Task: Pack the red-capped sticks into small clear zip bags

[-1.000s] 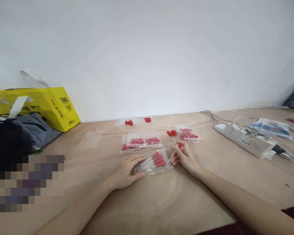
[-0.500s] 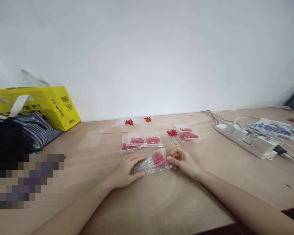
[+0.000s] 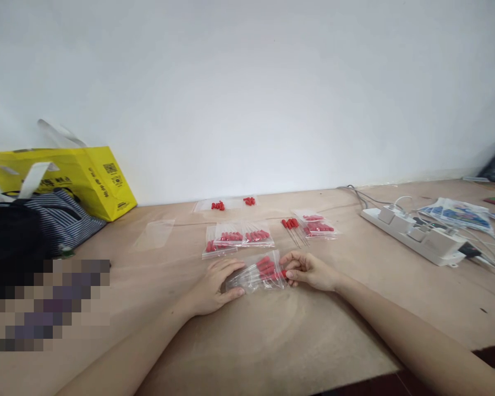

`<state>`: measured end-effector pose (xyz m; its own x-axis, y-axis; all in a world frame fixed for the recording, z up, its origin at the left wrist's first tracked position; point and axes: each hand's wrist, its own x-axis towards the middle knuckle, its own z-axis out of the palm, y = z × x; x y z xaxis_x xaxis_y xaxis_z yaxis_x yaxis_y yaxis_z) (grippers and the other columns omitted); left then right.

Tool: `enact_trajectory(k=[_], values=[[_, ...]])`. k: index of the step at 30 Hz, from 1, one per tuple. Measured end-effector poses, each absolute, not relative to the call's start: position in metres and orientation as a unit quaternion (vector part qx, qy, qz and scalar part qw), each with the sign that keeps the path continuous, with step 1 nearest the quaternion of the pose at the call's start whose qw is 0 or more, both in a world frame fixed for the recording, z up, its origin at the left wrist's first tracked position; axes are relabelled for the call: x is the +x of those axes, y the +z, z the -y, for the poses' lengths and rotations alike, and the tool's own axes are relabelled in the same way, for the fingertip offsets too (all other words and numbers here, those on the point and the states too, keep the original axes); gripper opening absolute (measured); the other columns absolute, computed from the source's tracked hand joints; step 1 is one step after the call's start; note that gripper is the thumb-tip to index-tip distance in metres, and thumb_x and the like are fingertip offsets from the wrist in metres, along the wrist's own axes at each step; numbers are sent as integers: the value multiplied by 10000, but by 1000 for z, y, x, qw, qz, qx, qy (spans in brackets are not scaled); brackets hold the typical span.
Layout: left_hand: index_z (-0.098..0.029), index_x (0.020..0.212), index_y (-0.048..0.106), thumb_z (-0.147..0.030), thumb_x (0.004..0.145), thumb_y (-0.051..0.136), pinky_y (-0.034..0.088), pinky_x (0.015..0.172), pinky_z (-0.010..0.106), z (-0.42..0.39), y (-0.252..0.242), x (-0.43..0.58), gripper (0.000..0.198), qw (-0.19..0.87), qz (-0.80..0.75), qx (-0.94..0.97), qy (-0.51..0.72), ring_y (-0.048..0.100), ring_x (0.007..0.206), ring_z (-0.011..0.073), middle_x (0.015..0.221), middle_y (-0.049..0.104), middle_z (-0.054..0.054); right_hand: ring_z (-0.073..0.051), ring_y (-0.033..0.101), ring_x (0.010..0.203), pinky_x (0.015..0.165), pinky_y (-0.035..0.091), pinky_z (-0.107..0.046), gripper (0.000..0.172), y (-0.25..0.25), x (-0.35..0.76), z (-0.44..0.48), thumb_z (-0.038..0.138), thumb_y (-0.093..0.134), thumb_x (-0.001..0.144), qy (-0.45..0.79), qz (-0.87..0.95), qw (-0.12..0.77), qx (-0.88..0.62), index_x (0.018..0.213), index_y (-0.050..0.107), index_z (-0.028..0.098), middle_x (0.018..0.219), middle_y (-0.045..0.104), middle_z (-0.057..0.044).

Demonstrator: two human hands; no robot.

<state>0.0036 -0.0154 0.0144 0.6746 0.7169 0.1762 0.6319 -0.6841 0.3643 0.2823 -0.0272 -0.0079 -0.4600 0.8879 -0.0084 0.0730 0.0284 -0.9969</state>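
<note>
A clear zip bag [image 3: 251, 279] lies on the table, holding several thin metal rods with red handles. My left hand [image 3: 216, 286] holds the bag's left end between thumb and fingers. At the bag's right end, my right hand [image 3: 309, 271] pinches a red-handled rod [image 3: 284, 274] at its handle; its shaft points left toward the bag and is hard to make out. Just beyond lie loose red-handled rods [image 3: 290, 224]. Filled bags [image 3: 258, 235] overlap behind my left hand, and more filled bags [image 3: 318, 226] lie to the right of the loose rods.
Against the wall, small red pieces [image 3: 218, 205] rest on clear plastic bags. A flat clear bag [image 3: 154, 234] lies left. A yellow bag [image 3: 117, 190] and striped cloth bag [image 3: 72, 217] stand far left. On the right are a white power strip [image 3: 412, 239] with cables and printed sheets [image 3: 457, 214].
My right hand's pinch and the red handle in it have shifted slightly down toward me at the bag's right end. My left hand stays at the other end.
</note>
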Motion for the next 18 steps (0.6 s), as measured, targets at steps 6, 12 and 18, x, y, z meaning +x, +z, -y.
enact_trajectory(k=[6, 12, 18], values=[[-250, 1234, 417, -441, 772, 550, 307, 995, 429, 14, 20, -1, 517, 166, -356, 911, 127, 386, 1187, 250, 1291, 451, 52, -97, 536, 572, 606, 432, -257, 379, -8, 279, 26, 517, 602, 670, 534, 642, 375, -402, 788, 516, 167, 612, 566, 26], [-260, 1241, 418, -435, 763, 565, 296, 1004, 433, 11, 22, -5, 530, 180, -345, 914, 118, 367, 1205, 252, 1304, 439, 47, -97, 508, 600, 582, 398, -233, 359, -5, 280, 29, 499, 650, 626, 526, 671, 356, -383, 709, 539, 167, 650, 558, 19], [-259, 1233, 425, -437, 768, 556, 290, 1007, 437, 11, 20, -6, 515, 179, -342, 915, 116, 360, 1211, 251, 1306, 437, 46, -95, 488, 565, 565, 393, -235, 369, -7, 275, 28, 533, 585, 675, 503, 664, 370, -412, 742, 526, 175, 615, 525, 26]])
